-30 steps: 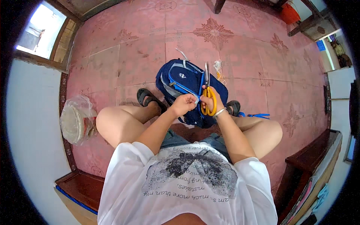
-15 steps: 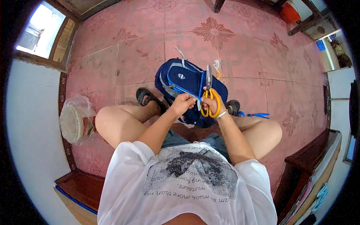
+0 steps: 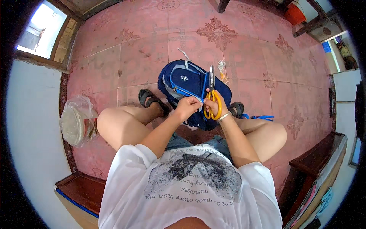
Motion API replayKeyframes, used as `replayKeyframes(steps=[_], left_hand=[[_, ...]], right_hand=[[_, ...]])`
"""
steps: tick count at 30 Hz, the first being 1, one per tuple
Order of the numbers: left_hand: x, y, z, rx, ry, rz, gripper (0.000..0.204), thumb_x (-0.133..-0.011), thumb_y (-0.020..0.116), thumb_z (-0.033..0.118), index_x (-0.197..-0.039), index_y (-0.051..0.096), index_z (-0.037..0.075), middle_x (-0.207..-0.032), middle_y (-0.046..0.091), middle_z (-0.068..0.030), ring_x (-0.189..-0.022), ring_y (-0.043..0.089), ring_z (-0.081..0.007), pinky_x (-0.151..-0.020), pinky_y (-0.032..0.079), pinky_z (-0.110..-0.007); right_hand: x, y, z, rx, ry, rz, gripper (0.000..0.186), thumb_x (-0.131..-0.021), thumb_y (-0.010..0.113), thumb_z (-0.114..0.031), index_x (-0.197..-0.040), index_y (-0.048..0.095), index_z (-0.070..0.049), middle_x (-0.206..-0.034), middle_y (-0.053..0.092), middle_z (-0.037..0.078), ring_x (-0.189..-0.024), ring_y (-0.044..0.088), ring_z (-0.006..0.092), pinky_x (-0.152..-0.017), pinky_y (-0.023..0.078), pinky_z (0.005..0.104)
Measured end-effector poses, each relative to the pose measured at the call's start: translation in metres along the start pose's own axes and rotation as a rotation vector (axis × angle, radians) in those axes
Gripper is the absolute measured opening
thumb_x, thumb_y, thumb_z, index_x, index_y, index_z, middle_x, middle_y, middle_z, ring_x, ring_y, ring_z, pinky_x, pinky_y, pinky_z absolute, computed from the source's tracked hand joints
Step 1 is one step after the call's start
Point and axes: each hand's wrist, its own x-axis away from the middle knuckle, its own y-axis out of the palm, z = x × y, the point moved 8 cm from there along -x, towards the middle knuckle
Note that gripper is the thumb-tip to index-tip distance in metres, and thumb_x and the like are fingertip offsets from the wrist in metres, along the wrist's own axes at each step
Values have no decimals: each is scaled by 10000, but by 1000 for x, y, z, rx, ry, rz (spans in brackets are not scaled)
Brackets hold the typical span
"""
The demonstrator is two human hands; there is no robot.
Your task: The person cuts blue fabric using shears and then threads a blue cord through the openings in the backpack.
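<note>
A navy backpack [image 3: 183, 82] with blue trim and grey straps lies between my sandalled feet. My right hand [image 3: 214, 104] is wrapped round yellow-handled scissors [image 3: 212, 78], blades pointing away from me, and its thumb is at the blue trim of the bag. My left hand [image 3: 188, 107] pinches a short light strip [image 3: 199, 107] on the bag's front, beside that thumb; exactly what the strip is I cannot make out. Beyond the bag's right side lies a tangle of white and yellow string [image 3: 222, 72].
A blue tool [image 3: 263, 118] lies by my right foot. A plastic-wrapped round container [image 3: 76, 122] sits left of my knee. An orange bucket [image 3: 295, 14] is at the back right. Dark wooden ledges [image 3: 310, 156] flank me on the tiled floor [image 3: 141, 57].
Both hands have stayed nearly in place at the bag's front, with only slight shifts of the left fingers and the strip. The scissors are still in my right hand.
</note>
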Motion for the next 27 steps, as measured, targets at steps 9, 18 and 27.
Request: replayKeyframes(steps=[9, 18, 27], left_hand=[[33, -10, 54, -503, 425, 421, 125, -706, 620, 128, -731, 550, 27, -660, 551, -62, -563, 534, -161, -521, 431, -271], [31, -5, 52, -651, 452, 379, 138, -705, 618, 137, -763, 564, 23, -657, 553, -68, -548, 539, -192, -525, 430, -287], [1, 3, -1, -65, -15, -136, 104, -752, 539, 126, -750, 561, 25, -614, 515, 3, -537, 470, -75, -511, 400, -208]], right_hand=[[-2, -1, 5, -27, 12, 12, 446, -687, 530, 12, -1100, 374, -46, -634, 478, 45, -464, 445, 111, -388, 366, 223], [-3, 2, 5, 36, 19, 28, 429, -686, 532, 5, -1082, 380, -58, -617, 475, 43, -449, 439, 112, -386, 366, 222], [-4, -3, 10, 65, 26, 9, 446, -685, 538, -6, -1098, 376, -56, -611, 472, 47, -426, 430, 114, -385, 364, 231]])
